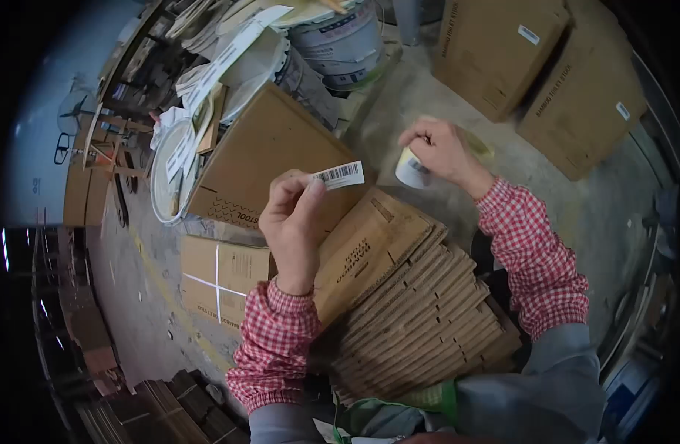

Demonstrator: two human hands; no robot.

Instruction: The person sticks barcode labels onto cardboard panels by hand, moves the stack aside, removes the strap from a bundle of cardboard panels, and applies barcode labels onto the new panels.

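Observation:
My left hand (294,222) pinches a white barcode label (340,175) between thumb and forefinger, in front of a large brown carton (270,148). To its right, my right hand (442,152) grips a small roll of labels (412,170), its fingers curled over the top. Below both hands lies a stack of flattened cartons (418,311). The top flattened carton (369,248) bears the printed words "Bamboo Toilet Stool". Neither hand touches the stack.
Two upright cartons (503,55) with barcode labels stand at the upper right. White buckets (340,44) are at the top. A strapped carton bundle (225,277) lies on the floor at left. More flattened cardboard (155,414) is at the lower left.

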